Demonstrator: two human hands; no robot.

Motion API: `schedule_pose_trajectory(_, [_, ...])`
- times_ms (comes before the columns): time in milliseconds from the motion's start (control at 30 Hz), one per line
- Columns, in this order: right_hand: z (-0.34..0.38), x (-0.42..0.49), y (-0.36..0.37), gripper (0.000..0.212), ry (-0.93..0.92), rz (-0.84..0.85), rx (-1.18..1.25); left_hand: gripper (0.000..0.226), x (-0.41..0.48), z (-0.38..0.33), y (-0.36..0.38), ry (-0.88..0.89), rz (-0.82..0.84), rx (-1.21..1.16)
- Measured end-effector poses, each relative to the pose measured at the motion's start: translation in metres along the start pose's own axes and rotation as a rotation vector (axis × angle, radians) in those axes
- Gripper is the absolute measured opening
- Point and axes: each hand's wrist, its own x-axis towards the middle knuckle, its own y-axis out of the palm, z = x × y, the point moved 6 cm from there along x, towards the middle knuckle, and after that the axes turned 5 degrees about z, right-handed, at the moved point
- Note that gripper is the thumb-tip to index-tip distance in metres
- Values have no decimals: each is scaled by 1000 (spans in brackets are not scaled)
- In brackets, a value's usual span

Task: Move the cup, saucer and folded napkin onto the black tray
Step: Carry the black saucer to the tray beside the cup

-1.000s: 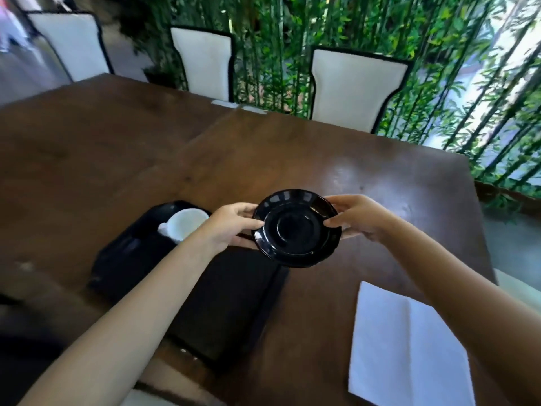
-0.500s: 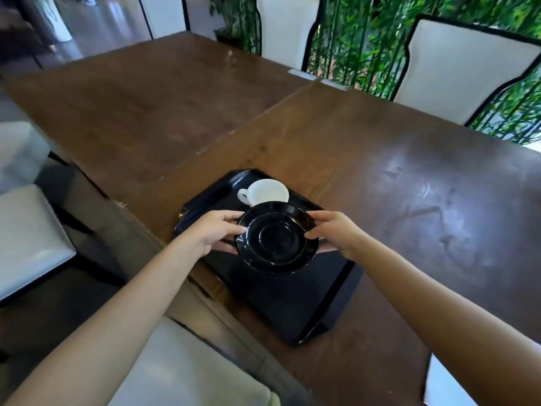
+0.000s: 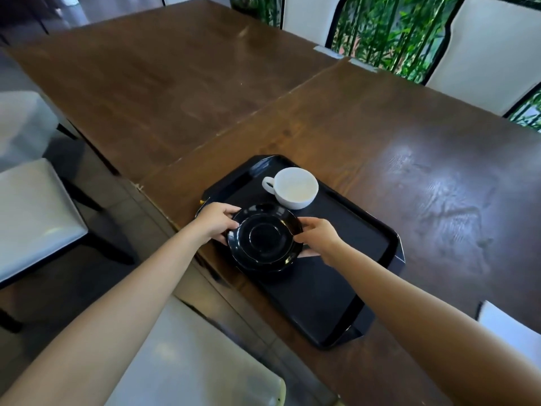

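The bench [image 3: 409,142] carries the black tray [image 3: 351,244] at frame centre. The saucer [image 3: 265,240] sits low over its left end, just below the cup [image 3: 295,187]; the folded napkin [image 3: 515,332] lies lower right. Left hand [image 3: 215,219] and right hand [image 3: 317,234] pinch the saucer's rim: lower it level, clear of the cup.

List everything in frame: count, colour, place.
saucer: 1, black, over the tray, nearer than the cup
cup: 1, white, tray's far end
tray: 1, black, table's near edge
napkin: 1, white, on table, right, partly cut off
table: brown wood, two tops joined
chairs: at least 4, white, black frames, both sides
bamboo: green, behind far chairs
left hand: grips saucer's left rim
right hand: grips saucer's right rim
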Motion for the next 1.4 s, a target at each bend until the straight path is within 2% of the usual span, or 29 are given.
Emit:
schedule_pose_trajectory(267, [-3,14,8,46,36,-18,-60,41,18,6,-3,-11,-63,119])
schedule_pose_trajectory(1033, [-3,29,10,42,28,-27,-119,45,37,2,-4,0,-79,243])
schedule_pose_trajectory(1400, [1,31,6,57,77,56,-274,44,29,-10,-7,21,-121,549])
